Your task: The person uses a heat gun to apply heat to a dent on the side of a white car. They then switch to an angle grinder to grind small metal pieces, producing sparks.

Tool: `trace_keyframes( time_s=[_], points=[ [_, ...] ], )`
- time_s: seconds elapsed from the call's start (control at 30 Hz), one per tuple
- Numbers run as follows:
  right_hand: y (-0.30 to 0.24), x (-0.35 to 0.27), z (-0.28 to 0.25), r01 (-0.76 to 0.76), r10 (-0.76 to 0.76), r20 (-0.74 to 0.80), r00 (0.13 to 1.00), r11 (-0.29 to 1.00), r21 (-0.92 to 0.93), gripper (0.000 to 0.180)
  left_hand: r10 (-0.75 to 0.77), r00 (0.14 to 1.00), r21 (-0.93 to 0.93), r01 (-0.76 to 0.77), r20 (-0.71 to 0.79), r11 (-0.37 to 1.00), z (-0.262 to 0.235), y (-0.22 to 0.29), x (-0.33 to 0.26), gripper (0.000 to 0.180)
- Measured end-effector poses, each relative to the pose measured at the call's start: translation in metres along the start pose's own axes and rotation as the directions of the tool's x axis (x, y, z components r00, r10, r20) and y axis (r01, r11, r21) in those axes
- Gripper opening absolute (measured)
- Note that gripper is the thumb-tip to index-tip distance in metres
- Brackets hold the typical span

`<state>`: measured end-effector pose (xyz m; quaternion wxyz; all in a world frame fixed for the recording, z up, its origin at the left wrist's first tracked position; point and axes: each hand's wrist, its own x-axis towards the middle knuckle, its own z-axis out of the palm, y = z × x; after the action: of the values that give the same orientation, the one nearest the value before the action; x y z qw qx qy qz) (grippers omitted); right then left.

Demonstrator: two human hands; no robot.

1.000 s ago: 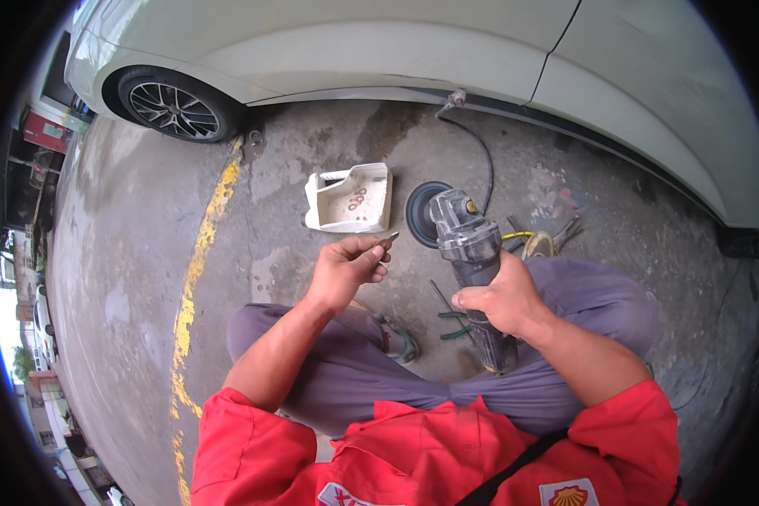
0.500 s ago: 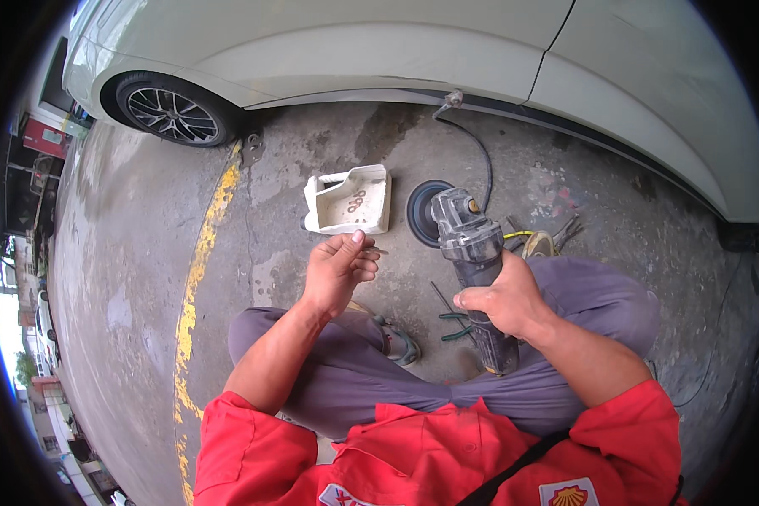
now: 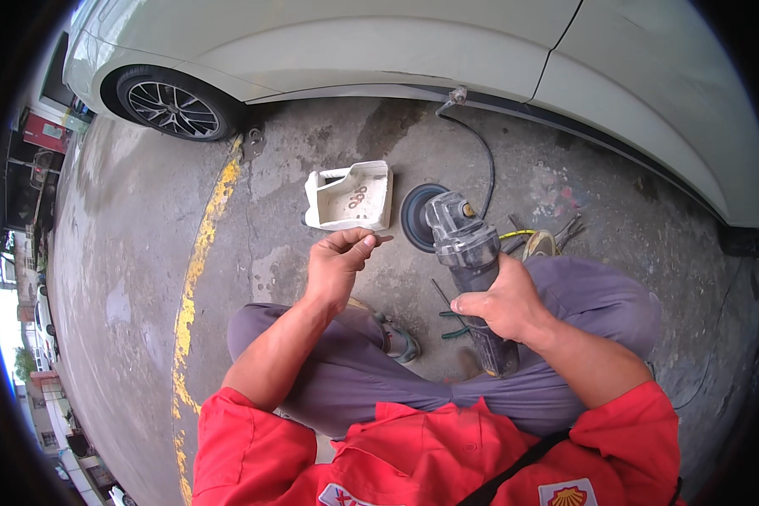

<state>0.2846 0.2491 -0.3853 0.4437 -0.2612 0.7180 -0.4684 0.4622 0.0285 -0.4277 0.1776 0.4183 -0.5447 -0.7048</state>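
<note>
My right hand (image 3: pixel 510 302) is wrapped round the dark body of an angle grinder (image 3: pixel 466 244), its head pointing away from me. The round dark disc (image 3: pixel 415 221) on the grinder faces left, towards my other hand. Between thumb and fingers, my left hand (image 3: pixel 333 266) pinches a small thin brown piece (image 3: pixel 385 239), seen nearly edge-on, a short way left of the disc. Just beyond that hand lies a white plastic jug (image 3: pixel 383 202) with one side cut away. Several small reddish-brown rings (image 3: pixel 357 197) rest inside it.
Pliers with green handles (image 3: pixel 454 334) lie on the concrete between my bent legs. A black cord (image 3: pixel 486 156) runs from the grinder towards the pale car (image 3: pixel 379 51). More tools (image 3: pixel 570 229) lie beyond my right knee; a worn yellow line (image 3: pixel 202 244) crosses the floor at left.
My left hand has turned and its fingers have closed in, so the small brown piece now sticks out towards the disc. The grinder has shifted slightly left.
</note>
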Motion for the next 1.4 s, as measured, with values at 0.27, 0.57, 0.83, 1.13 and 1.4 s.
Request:
trace_keyframes(
  time_s=[0.27,0.57,0.83,1.13,1.4],
  points=[
    [0.003,0.003,0.003,-0.021,0.023,0.053,0.998,0.999,-0.024,0.046,-0.013,1.000,-0.059,0.012,-0.011,0.998,0.017,0.010,-0.007,0.011],
    [0.009,0.004,0.005,0.029,-0.029,-0.004,1.000,0.999,-0.017,0.048,0.047,0.992,0.093,-0.037,-0.114,0.995,0.011,0.006,-0.002,0.016],
    [0.005,0.003,0.006,-0.012,0.009,-0.022,1.000,0.990,-0.140,0.052,-0.079,0.990,-0.031,0.076,-0.114,0.997,0.009,0.008,0.000,0.014],
    [-0.002,0.002,0.008,-0.009,-0.002,-0.051,0.999,0.977,-0.213,0.055,-0.101,0.991,-0.016,0.100,-0.087,0.995,0.014,0.010,-0.001,0.012],
    [0.002,0.002,0.008,-0.015,0.003,-0.062,0.998,0.979,-0.202,0.057,-0.180,0.978,-0.135,0.165,-0.109,0.977,0.011,0.016,0.002,0.008]
  ],
)
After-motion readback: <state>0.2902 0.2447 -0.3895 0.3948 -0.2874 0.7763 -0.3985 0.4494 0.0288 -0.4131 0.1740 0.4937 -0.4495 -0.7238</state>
